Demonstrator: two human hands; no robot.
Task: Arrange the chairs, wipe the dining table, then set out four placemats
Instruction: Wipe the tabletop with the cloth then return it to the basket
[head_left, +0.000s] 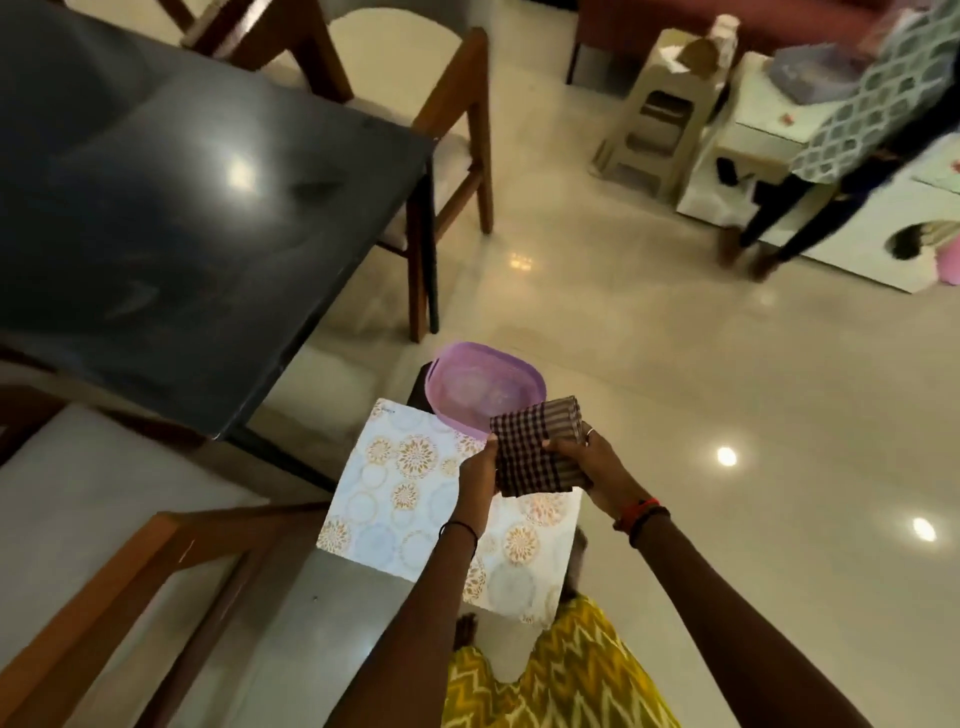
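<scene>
A folded dark checked cloth (535, 447) is held between my left hand (478, 470) and my right hand (587, 462), both gripping its edges. It hangs over a stack of white placemats with gold floral circles (405, 499) and the rim of a purple plastic basket (483, 384), which rest on a low dark stool. The dark glossy dining table (197, 208) fills the upper left. One wooden chair (452, 135) stands at its far right corner, another wooden chair (130, 571) at the lower left.
A shiny beige tiled floor (675, 364) spreads to the right. Another person (852, 135) in a patterned top stands at the upper right beside a beige plastic stool (660, 114) and a white low unit (769, 171).
</scene>
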